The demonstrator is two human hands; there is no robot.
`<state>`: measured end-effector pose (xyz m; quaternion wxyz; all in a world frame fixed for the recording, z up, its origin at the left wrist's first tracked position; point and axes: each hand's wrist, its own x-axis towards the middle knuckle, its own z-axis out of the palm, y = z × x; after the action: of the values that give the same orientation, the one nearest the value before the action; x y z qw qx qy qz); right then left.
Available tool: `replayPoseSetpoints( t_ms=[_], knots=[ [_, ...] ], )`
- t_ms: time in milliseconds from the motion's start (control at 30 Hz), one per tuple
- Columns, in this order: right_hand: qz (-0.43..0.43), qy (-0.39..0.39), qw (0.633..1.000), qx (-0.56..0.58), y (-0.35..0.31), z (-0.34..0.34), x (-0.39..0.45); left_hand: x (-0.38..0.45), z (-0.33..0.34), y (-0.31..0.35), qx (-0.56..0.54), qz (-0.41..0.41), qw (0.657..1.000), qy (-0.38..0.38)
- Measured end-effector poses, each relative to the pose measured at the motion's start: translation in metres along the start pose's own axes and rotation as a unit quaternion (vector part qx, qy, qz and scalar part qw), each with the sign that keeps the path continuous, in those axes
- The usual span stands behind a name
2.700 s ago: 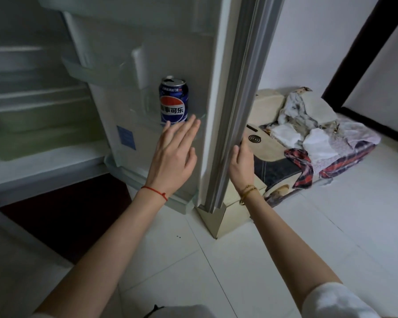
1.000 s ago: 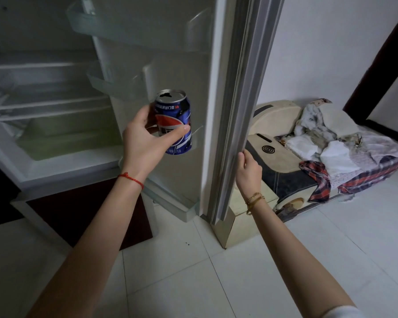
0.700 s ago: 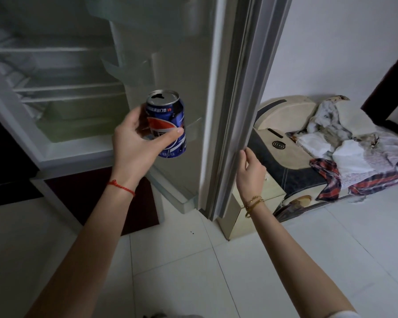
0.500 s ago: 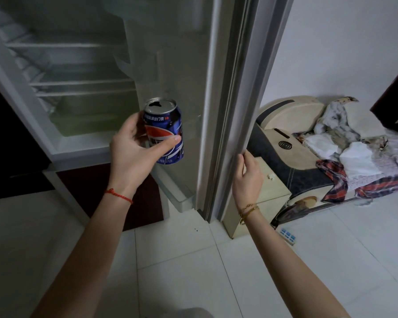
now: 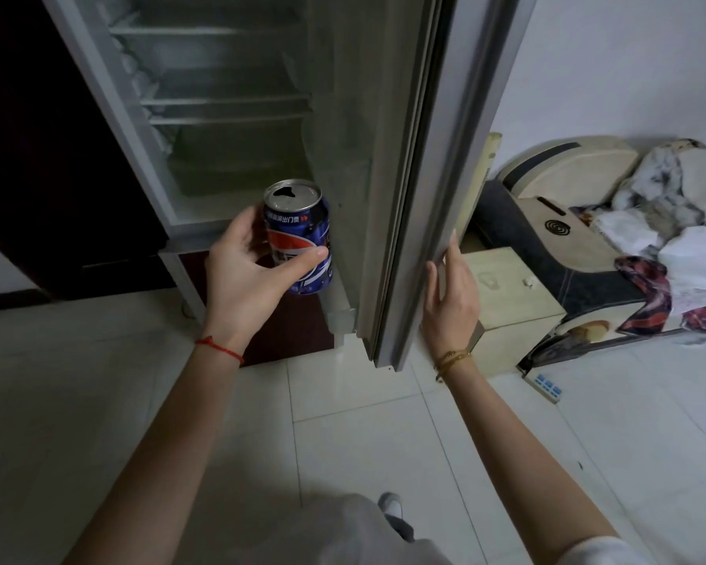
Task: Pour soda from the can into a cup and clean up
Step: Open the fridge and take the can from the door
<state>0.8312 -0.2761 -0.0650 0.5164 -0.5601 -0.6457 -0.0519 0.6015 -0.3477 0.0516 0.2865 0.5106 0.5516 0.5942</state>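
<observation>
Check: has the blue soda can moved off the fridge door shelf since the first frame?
Yes. The blue soda can is now gripped in the left hand, lifted out in front of the white fridge door.

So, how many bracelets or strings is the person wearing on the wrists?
2: a red string on the left wrist, and a gold bracelet on the right wrist. None seem hidden.
</observation>
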Motion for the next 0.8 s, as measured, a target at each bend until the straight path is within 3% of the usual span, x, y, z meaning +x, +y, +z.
replayPoseSetpoints(
  t_ms=[433, 800],
  knots=[
    [-0.06, -0.042, 0.997, 0.036, -0.112, 0.066, -0.043, -0.028, -0.131, -0.045, 0.032, -0.04, 0.998, 0.024],
    [-0.13, -0.092, 0.985, 0.071, -0.177, 0.135, -0.05, -0.016, -0.192, -0.071, 0.059, -0.062, 0.99, 0.11]
  ],
)
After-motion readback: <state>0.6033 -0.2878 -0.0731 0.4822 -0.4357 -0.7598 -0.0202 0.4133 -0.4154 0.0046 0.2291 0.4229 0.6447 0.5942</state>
